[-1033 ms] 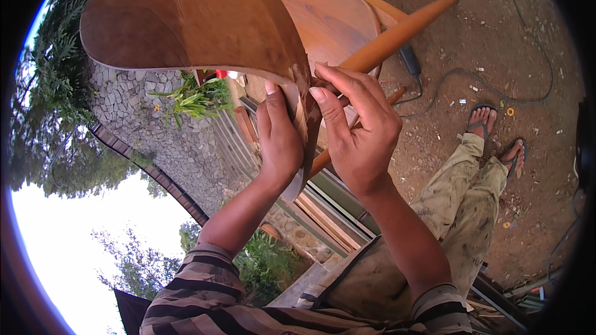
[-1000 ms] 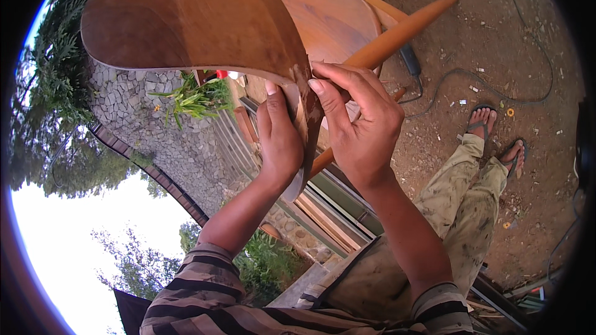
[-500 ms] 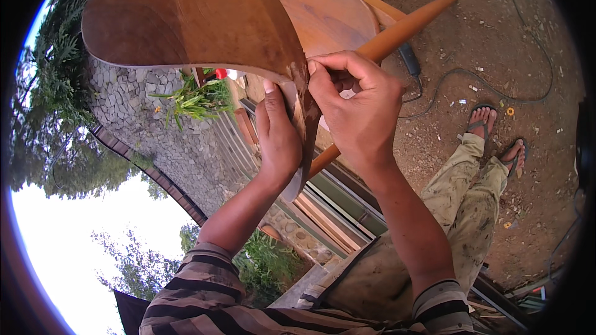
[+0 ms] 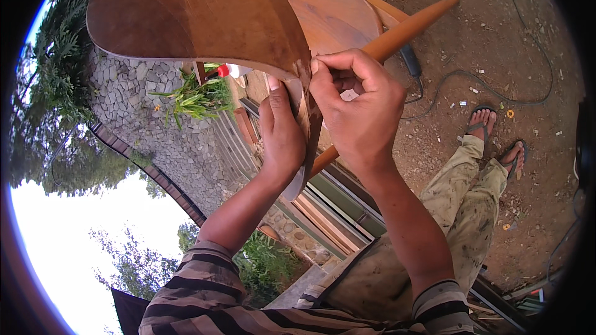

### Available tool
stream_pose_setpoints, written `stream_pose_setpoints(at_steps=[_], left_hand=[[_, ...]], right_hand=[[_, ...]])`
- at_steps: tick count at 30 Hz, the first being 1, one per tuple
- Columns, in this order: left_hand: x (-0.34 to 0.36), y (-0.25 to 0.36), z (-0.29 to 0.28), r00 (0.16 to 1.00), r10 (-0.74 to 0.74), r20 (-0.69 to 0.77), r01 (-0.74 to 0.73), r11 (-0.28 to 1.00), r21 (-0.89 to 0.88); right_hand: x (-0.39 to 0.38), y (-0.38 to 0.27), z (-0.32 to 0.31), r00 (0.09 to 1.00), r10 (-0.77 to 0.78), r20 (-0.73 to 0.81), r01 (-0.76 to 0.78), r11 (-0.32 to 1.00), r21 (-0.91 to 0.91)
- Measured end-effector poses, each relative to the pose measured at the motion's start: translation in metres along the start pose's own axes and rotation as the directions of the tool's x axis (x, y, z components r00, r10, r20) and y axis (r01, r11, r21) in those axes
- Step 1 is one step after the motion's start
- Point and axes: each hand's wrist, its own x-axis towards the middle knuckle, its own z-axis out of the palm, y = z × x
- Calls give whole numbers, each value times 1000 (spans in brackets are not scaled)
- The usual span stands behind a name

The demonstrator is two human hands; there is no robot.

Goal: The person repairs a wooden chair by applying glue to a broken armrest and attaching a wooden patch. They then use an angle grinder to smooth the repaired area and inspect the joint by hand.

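Observation:
A brown wooden chair has a broad curved backrest [image 4: 192,15], a rounded seat [image 4: 329,9] behind it and a round tapered leg [image 4: 413,28]. My left hand [image 4: 282,130] is closed on the narrowing end of the backrest, its thumb up along the edge. Pale and dark patches mark the wood there. At that same edge, just right of the left hand, my right hand [image 4: 363,102] pinches thumb and forefinger together, with the other fingers curled in. Whatever lies between those fingertips is too small or hidden to make out.
A white bottle with a red cap [image 4: 231,71] stands beyond the backrest. Long boards [image 4: 332,211] lie below the chair. A black power tool [image 4: 410,60] with a trailing cable [image 4: 472,73] rests on the dirt at right, near my sandalled feet [image 4: 496,139]. A stone wall [image 4: 180,149] rises at left.
The backrest and both hands have shifted slightly to the right. More of the red-capped bottle shows beneath the backrest edge. My right fingertips keep their pinch at the wood's edge.

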Motion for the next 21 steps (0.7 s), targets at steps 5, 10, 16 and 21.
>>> stream_pose_setpoints(at_steps=[5,10,16,21], left_hand=[[5,-13,-7,998,-11,60,9,999,36],[0,-3,-3,1000,-24,17,22,992,124],[2,-6,1,1000,-7,-21,7,1000,-11],[2,-9,-4,999,-34,-17,36,992,117]], right_hand=[[0,-2,2,1000,2,-13,-3,992,-126],[-2,4,2,1000,2,-4,-1,998,64],[4,6,-3,991,68,119,-80,992,98],[14,7,-3,983,-22,182,29,999,-36]])
